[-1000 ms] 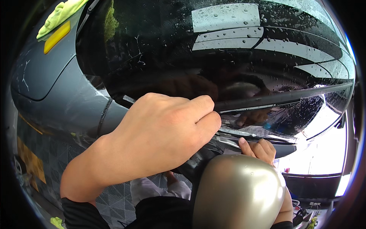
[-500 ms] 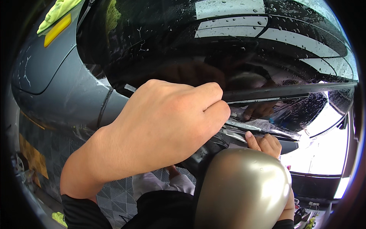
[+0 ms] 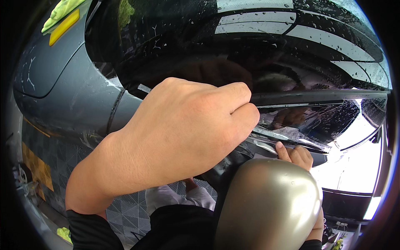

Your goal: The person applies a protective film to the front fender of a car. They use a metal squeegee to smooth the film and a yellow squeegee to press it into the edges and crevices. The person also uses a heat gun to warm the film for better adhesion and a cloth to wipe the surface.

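My left hand [image 3: 189, 118] is closed in a fist, knuckles up, in front of a car's dark glass. Its fingertips are tucked out of sight, so what it grips does not show. From beside its knuckles, a dark trim strip [image 3: 316, 97] runs off to the right. Past the rounded gold-beige side mirror [image 3: 271, 204], the curled fingers of my right hand [image 3: 296, 156] rest along the lower edge of the side window [image 3: 308, 118]. A pale, narrow sliver [image 3: 265, 146] lies beside the index fingertip. The mirror covers much of that hand and forearm.
On the car's grey hood [image 3: 50, 71], at the far left, lie a yellow flat tool [image 3: 64, 27] and a yellow-green cloth [image 3: 60, 14]. Water drops dot the windshield [image 3: 187, 41]. Below is a patterned grey tile floor [image 3: 125, 216], with another yellow-green cloth [image 3: 63, 234] low on the left.
My left hand has shifted slightly right and stays closed. The whole view has moved a little. My right hand keeps its place by the window edge.
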A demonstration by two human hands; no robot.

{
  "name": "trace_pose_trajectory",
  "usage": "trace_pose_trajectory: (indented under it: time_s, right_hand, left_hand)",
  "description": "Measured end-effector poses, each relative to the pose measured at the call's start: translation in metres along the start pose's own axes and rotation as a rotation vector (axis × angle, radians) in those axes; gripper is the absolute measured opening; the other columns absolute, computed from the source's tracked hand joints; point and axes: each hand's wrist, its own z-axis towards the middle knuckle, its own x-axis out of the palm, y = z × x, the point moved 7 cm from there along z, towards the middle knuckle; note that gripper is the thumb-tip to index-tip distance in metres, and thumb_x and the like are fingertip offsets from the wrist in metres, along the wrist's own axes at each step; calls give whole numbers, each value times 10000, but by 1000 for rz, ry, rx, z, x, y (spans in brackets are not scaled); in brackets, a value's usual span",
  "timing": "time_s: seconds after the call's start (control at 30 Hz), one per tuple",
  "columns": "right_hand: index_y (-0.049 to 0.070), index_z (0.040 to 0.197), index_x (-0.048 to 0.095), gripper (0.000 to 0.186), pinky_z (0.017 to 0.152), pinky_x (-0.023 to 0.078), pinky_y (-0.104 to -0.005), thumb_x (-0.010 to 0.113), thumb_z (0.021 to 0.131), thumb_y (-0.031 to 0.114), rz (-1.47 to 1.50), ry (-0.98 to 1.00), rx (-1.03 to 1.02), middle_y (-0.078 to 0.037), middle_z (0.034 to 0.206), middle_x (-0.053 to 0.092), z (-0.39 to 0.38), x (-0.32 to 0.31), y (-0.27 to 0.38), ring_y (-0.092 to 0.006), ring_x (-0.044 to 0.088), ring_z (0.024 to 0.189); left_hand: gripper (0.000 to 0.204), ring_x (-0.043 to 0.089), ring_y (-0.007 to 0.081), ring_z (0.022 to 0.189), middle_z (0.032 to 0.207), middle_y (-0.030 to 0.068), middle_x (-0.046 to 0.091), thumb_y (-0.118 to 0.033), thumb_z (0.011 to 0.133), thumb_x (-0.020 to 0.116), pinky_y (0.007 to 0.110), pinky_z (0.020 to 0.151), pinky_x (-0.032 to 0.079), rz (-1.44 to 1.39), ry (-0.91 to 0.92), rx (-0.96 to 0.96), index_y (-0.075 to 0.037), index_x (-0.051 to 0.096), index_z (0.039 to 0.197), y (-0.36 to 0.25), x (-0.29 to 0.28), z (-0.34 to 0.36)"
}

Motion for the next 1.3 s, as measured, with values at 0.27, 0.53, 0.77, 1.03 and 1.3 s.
trace_pose_trajectory:
  time_s: [0.27,0.53,0.77,1.03,1.3]
  right_hand:
    - [-4,1336,651,736,478,368,-295,666,602,-57,-13,14,6,-21,703,534,-3,-6,-3,-145,443,549]
    - [-13,1301,663,706,465,344,-301,662,598,-80,-5,26,13,-24,687,540,-9,-2,-7,-146,431,535]
    - [-20,1289,665,695,461,342,-304,673,596,-68,-6,6,7,-33,683,546,-12,-2,-9,-151,427,526]
    - [-31,1298,649,712,461,347,-316,662,588,-90,40,-68,16,-48,697,550,-20,-11,-4,-155,450,550]
    - [-40,1249,635,434,529,432,-345,620,826,-134,230,-180,461,-109,741,592,-54,14,-30,-220,552,596]
  left_hand:
    - [135,628,202,593,784,44,613,-30,773,697,296,486,499,-14,-20,7,-47,698,907,-1,0,3]
    - [141,625,205,597,792,48,610,-34,779,692,304,490,499,2,-11,14,-45,693,920,0,3,1]
    - [141,635,211,610,799,49,621,-19,780,695,302,497,506,-8,-17,8,-38,695,920,1,1,3]
    - [117,662,208,683,832,76,691,7,816,753,289,580,516,-275,-212,-49,-29,736,926,16,-21,-4]
    - [75,657,240,716,861,82,684,-51,879,730,328,610,522,-292,28,-66,-42,732,953,9,-6,2]
